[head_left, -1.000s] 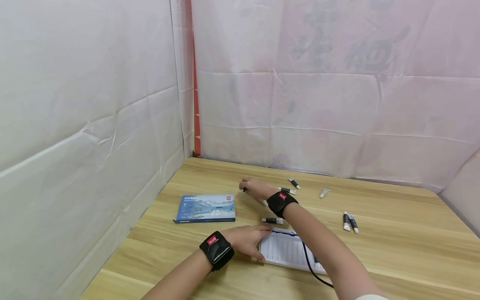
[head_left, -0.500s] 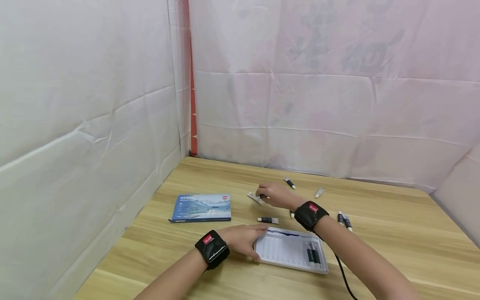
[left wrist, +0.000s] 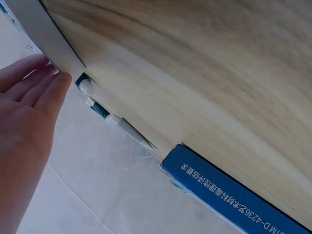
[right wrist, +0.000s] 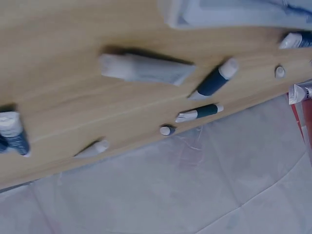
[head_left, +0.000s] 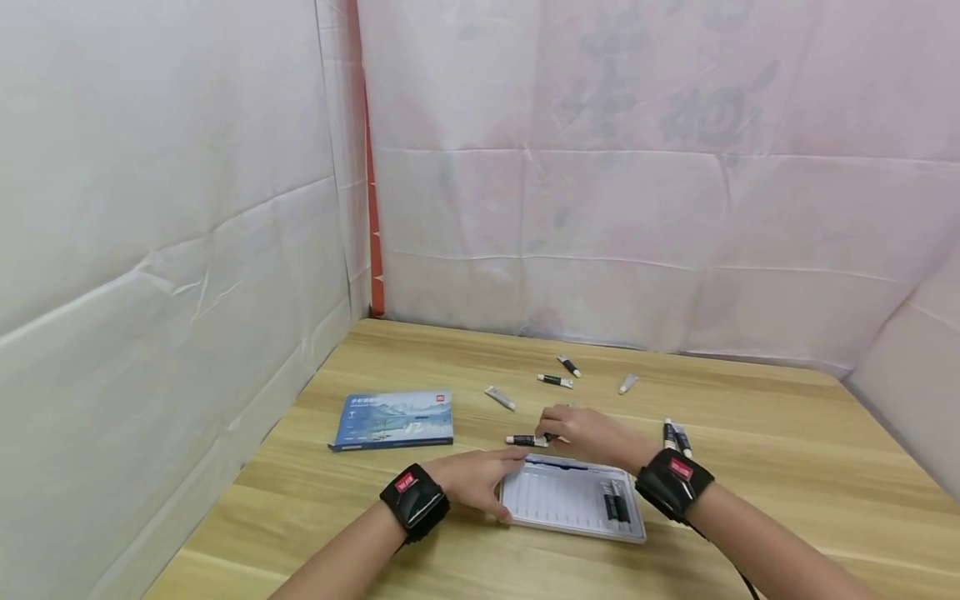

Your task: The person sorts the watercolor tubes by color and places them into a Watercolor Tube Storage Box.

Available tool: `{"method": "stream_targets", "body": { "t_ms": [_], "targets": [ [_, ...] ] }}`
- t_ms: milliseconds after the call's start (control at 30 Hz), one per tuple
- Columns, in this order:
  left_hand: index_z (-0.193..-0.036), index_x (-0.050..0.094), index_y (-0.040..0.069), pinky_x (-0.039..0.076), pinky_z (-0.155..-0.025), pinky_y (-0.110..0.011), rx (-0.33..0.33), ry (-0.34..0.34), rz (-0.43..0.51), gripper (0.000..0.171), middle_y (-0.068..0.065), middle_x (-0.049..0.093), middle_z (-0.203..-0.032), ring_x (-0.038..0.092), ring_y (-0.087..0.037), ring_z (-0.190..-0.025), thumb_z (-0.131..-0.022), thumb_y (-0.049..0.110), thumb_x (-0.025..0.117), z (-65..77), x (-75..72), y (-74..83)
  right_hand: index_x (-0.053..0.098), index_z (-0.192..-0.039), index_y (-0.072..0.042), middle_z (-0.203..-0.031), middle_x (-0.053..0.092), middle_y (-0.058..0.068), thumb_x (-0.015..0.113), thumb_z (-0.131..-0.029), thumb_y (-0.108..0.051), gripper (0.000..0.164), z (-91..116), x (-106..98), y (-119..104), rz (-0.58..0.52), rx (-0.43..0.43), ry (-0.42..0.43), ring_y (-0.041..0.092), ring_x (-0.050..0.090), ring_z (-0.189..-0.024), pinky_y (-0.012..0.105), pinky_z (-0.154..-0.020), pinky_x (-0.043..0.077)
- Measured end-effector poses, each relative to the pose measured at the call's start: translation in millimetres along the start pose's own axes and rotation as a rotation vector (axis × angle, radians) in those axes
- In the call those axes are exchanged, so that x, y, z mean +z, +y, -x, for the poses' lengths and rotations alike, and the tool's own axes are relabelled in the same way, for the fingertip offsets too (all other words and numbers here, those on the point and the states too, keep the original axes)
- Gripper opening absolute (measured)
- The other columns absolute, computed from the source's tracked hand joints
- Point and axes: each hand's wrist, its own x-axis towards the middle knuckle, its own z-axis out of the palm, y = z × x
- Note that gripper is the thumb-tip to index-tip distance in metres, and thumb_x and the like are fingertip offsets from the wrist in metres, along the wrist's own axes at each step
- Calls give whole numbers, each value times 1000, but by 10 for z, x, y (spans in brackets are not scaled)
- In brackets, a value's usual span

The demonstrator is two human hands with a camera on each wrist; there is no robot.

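My left hand (head_left: 474, 479) holds the left end of a white plastic paint tray (head_left: 551, 510), thumb at its near corner and fingers at the far one. In the left wrist view the fingertips meet the white tray wall (left wrist: 58, 41). Just beyond the tray's far edge, my right hand (head_left: 596, 435) pinches a small dark paint tube (head_left: 551, 437). Two dark paint tubes (head_left: 616, 505) lie side by side in the tray's right end. A slim dark-blue brush-like stick (head_left: 558, 464) lies along its far slot. The right hand is out of its wrist view.
A blue paint box (head_left: 393, 419) lies left of the tray. One dark tube (head_left: 525, 441) lies close behind the tray, near the right fingertips. Farther back lie a grey-white tube (head_left: 500, 397) and several others, with a pair of tubes (head_left: 677, 437) at right. White sheeting (head_left: 540, 292) borders the table.
My right hand has come from the far left area back toward the tray and rightward, carrying the dark paint tube. The left hand keeps its hold on the tray. The head view shifts slightly.
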Motion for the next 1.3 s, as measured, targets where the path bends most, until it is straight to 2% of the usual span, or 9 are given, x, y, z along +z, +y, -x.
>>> {"method": "stream_targets", "body": {
  "t_ms": [267,533,633,1067,1300],
  "targets": [
    [-141,35,2,26,-102,-23,-23,6,30,84,-4,26,-148,27,-13,-131,-76,41,72,9,2,12,67,-92,-10,-91,59,-1,74,-70,0,25,324,-34,-163,47,-31,17,7,58,-80,16,-67,48],
    [-140,37,2,24,-102,-22,-30,14,44,83,-1,26,-148,26,-11,-131,-75,40,74,13,4,15,66,-92,-13,-94,63,-3,75,-70,0,27,533,-74,-311,-9,13,19,9,60,-84,19,-66,49],
    [-140,36,3,24,-102,-22,-32,12,54,84,-1,26,-148,26,-11,-131,-75,39,74,9,4,19,66,-92,-14,-95,63,-2,76,-68,1,30,609,-85,-358,-28,5,23,10,60,-86,19,-67,49],
    [-140,36,3,25,-102,-22,-40,18,44,84,-2,27,-147,28,-12,-130,-74,37,75,34,-17,45,65,-95,-17,-103,62,-1,75,-69,0,33,791,-36,-458,-66,-32,21,12,60,-94,23,-76,49],
    [-141,35,4,25,-103,-24,-29,13,33,84,-2,26,-148,27,-13,-131,-76,39,73,42,-27,44,64,-93,-18,-104,60,1,72,-70,6,34,858,-41,-475,-151,11,-5,12,58,-95,23,-77,49]
  ]
}}
